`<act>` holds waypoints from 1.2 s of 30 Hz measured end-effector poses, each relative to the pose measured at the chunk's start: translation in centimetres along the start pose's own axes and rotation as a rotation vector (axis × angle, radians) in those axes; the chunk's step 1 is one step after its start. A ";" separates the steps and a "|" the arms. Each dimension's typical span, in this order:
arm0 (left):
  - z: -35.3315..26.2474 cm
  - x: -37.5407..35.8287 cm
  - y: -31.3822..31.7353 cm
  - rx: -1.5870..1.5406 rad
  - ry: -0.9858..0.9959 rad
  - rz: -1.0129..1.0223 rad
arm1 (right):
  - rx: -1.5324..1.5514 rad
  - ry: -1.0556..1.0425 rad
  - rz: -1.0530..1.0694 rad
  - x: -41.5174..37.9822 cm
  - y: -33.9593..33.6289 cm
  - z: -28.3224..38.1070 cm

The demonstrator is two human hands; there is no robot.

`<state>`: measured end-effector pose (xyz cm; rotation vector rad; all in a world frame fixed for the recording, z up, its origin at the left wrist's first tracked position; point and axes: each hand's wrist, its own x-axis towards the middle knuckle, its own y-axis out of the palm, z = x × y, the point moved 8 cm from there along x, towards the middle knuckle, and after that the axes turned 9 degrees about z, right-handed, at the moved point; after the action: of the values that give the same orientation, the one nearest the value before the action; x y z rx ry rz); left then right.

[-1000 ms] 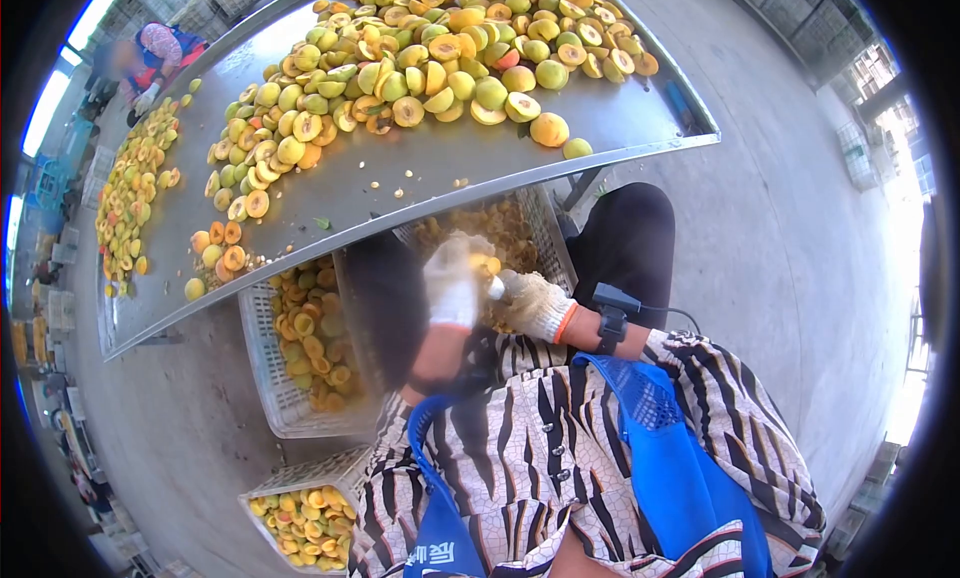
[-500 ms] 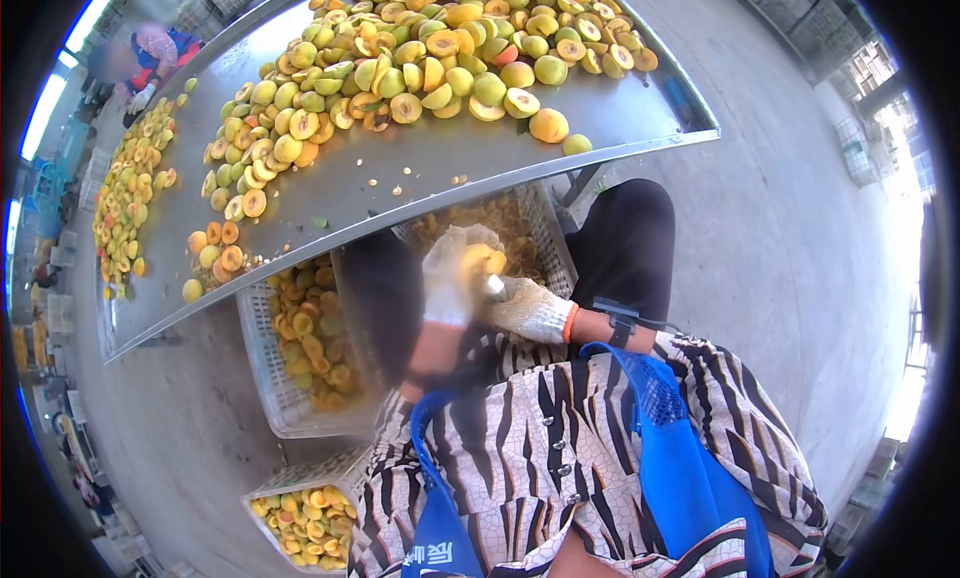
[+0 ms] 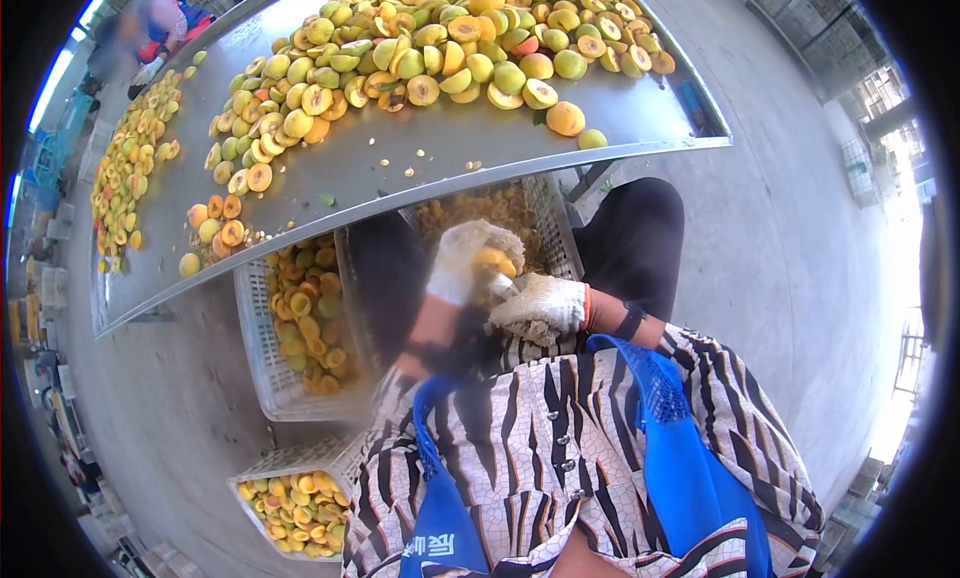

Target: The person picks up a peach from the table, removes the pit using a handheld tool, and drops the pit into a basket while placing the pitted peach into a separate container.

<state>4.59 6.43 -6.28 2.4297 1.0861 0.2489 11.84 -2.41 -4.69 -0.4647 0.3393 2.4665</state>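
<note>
The worker's left hand (image 3: 478, 255), in a pale, soiled glove, was curled round a yellow-orange fruit (image 3: 496, 261), its fingers clamped on the piece; the right hand (image 3: 543, 306), gloved too and with an orange cuff, was closed on a small pale tool (image 3: 503, 286) whose tip met the fruit, or so it seemed through the blur; both hands were close together above the worker's lap, just off the near edge of a metal table (image 3: 350, 183); beyond and below them, between the dark-clad knees, was a crate (image 3: 556, 228) with yellowish-brown fruit pieces in it; a white crate (image 3: 256, 353) full of halves was on the floor to the left, partly beneath the table, and a lower crate (image 3: 300, 460) of yellow fruit was nearer the worker's side; on the tabletop lay a broad heap of cut fruit (image 3: 400, 53), green and yellow, many cut faces showing; a narrower spread of fruit (image 3: 135, 183) ran along the far left end, and pale bits (image 3: 420, 153) were scattered near the front edge; another person (image 3: 172, 23) was bent at the table's far left corner, one gloved hand near the fruit.
</note>
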 end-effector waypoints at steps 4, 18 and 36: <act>-0.9 0.6 0.3 -0.075 -0.084 0.072 | -0.041 0.023 0.030 1.0 -0.9 -2.2; -13.1 -10.0 -11.5 0.124 0.356 -0.706 | 0.623 0.159 -0.118 -1.1 -4.6 2.1; -4.4 24.0 9.9 1.572 0.094 0.226 | -0.211 0.060 -0.344 2.2 -5.2 -4.9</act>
<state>25.72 20.00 1.84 3.9015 1.2409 -0.7367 14.53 1.17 -10.67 -0.6297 0.0178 2.1628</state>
